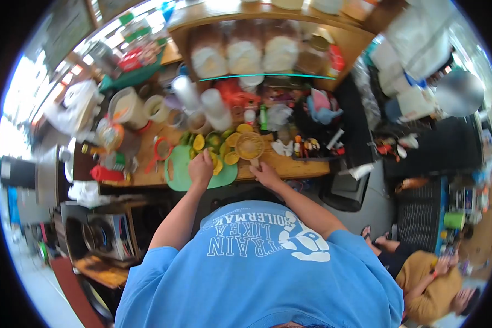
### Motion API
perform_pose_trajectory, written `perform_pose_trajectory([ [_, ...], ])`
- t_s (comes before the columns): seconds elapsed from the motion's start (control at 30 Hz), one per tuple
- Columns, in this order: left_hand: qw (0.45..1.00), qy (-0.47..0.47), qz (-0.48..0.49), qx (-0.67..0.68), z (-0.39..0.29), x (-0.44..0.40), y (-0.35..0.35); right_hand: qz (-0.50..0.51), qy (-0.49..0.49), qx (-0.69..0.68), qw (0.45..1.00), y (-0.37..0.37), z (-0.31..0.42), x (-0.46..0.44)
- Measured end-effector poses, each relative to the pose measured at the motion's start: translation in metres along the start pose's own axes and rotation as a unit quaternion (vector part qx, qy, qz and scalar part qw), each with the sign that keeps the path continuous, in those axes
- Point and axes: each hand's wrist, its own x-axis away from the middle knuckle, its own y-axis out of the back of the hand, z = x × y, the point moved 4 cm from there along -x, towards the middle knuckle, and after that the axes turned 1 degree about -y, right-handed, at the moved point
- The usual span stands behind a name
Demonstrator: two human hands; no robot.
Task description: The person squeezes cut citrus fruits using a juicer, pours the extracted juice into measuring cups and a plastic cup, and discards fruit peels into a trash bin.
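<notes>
My right hand (265, 175) is closed round the short handle of a round strainer (250, 146), which has orange-yellow pulp in its bowl. My left hand (201, 167) is closed over the green cutting board (177, 170); whatever its fingers hold is hidden. Just beyond it lie several cut citrus fruits (213, 141), green-skinned with orange-yellow flesh. One citrus half (231, 158) sits close to the strainer's left side. Left of the board lies a red-rimmed strainer (162, 148) with a red handle.
Stacked plastic cups (215, 109) and a white tub (128, 106) stand behind the fruit. A tray of small bottles (310, 146) is at the right. A red bottle (107, 173) lies near the left table edge. A seated person (434, 284) is at lower right.
</notes>
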Motion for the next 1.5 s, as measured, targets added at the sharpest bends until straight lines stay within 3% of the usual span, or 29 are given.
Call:
perform_pose_trajectory([
  [0.03, 0.996, 0.089, 0.023, -0.021, 0.019, 0.006, 0.016, 0.005, -0.044, -0.102, 0.994, -0.003, -0.007, 0.005],
  [0.13, 0.986, 0.164, 0.042, -0.005, 0.083, 0.012, 0.027, 0.013, -0.049, -0.161, 0.986, -0.023, -0.044, 0.007],
  [0.17, 0.977, 0.192, 0.089, 0.024, 0.098, 0.013, 0.025, 0.01, -0.052, -0.19, 0.98, -0.029, -0.052, 0.014],
  [0.3, 0.971, 0.233, 0.027, 0.038, 0.079, 0.03, 0.083, 0.037, -0.1, -0.166, 0.98, -0.034, -0.048, 0.04],
  [0.33, 0.969, 0.241, 0.059, 0.009, 0.089, 0.041, 0.092, 0.043, -0.118, -0.174, 0.977, -0.035, -0.043, 0.046],
  [0.4, 0.962, 0.256, 0.091, -0.03, 0.11, 0.068, 0.119, 0.031, -0.044, -0.134, 0.989, -0.047, -0.074, 0.039],
  [0.5, 0.943, 0.329, 0.054, -0.005, 0.194, 0.132, 0.136, 0.024, -0.064, -0.081, 0.994, -0.057, -0.091, 0.037],
  [0.57, 0.901, 0.434, 0.008, -0.017, 0.261, 0.178, 0.153, 0.027, -0.076, -0.054, 0.995, -0.063, -0.093, 0.041],
  [0.63, 0.848, 0.529, 0.0, -0.007, 0.337, 0.218, 0.166, 0.046, -0.148, -0.033, 0.987, -0.077, -0.105, 0.046],
  [0.67, 0.793, 0.607, -0.011, 0.045, 0.381, 0.239, 0.166, 0.046, -0.146, -0.027, 0.988, -0.085, -0.106, 0.049],
  [0.7, 0.802, 0.593, -0.07, -0.009, 0.442, 0.265, 0.152, 0.065, -0.173, -0.002, 0.983, -0.095, -0.109, 0.055],
  [0.77, 0.713, 0.684, -0.122, 0.098, 0.458, 0.262, 0.197, 0.11, -0.234, 0.006, 0.966, -0.115, -0.137, 0.059],
  [0.8, 0.693, 0.699, -0.139, 0.113, 0.49, 0.269, 0.2, 0.103, -0.235, 0.008, 0.967, -0.125, -0.131, 0.063],
  [0.9, 0.643, 0.734, -0.191, 0.108, 0.531, 0.267, 0.22, 0.186, -0.111, 0.171, 0.961, -0.16, -0.077, 0.096],
  [1.1, 0.647, 0.735, -0.148, 0.137, 0.563, 0.258, 0.222, 0.195, -0.073, 0.278, 0.938, -0.21, 0.008, 0.108],
  [1.23, 0.657, 0.731, -0.132, 0.129, 0.564, 0.255, 0.222, 0.167, -0.094, 0.232, 0.954, -0.224, 0.023, 0.11],
  [1.3, 0.702, 0.704, -0.096, 0.046, 0.602, 0.267, 0.207, 0.154, -0.101, 0.213, 0.96, -0.226, 0.028, 0.11],
  [1.4, 0.774, 0.628, 0.027, -0.08, 0.549, 0.243, 0.245, 0.131, -0.128, 0.224, 0.957, -0.221, 0.016, 0.116],
  [1.5, 0.8, 0.561, 0.118, -0.177, 0.527, 0.231, 0.258, 0.117, -0.132, 0.224, 0.958, -0.204, -0.02, 0.124],
])
